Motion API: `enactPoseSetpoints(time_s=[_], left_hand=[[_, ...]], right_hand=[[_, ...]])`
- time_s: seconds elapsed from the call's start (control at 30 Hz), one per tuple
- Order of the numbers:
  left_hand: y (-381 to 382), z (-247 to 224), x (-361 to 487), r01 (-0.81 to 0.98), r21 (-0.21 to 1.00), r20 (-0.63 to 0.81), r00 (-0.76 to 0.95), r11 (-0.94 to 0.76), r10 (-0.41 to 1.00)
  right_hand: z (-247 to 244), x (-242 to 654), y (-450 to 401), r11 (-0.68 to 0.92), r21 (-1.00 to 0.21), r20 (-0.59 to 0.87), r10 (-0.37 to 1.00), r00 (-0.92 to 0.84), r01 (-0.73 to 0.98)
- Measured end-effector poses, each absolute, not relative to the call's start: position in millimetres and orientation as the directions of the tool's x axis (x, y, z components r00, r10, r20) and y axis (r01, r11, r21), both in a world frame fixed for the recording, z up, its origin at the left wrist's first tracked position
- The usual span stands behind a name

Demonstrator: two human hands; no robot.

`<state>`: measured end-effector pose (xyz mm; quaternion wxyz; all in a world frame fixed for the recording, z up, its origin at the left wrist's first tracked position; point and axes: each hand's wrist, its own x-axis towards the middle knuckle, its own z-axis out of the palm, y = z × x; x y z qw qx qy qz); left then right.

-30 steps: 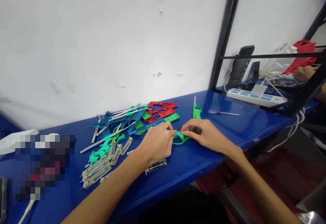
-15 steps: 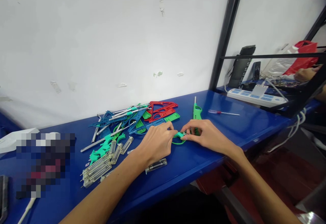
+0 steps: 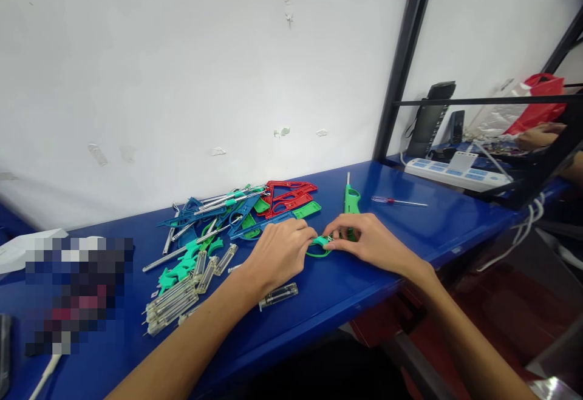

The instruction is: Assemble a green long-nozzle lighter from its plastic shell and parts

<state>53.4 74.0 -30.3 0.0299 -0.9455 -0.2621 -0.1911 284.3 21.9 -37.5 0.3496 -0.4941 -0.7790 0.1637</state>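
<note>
the green casing [image 3: 317,255] is a bright plastic part with a thin, rounded guard loop curving along its near side, its two ends covered from view. it sits low over the blue tabletop [image 3: 364,266] (whether it touches the surface is hard to tell). at the top of the loop lies the teal piece [image 3: 321,241], small, smooth and slightly bluer than the casing, set against it, though how far in it is seated cannot be made out. a thin, shiny metal bit [image 3: 331,238] shows at its right end.
</note>
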Motion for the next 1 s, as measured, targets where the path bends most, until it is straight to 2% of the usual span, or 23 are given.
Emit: enactPoseSetpoints(time_s=[1.0], left_hand=[[73.0, -31.2, 54.1, 0.512, 0.033, 0.355, 0.797, -0.858, 0.489]], right_hand=[[-36.6, 285.6, 20.9, 0.474, -0.572, 0.389, 0.875, -0.288, 0.669]])
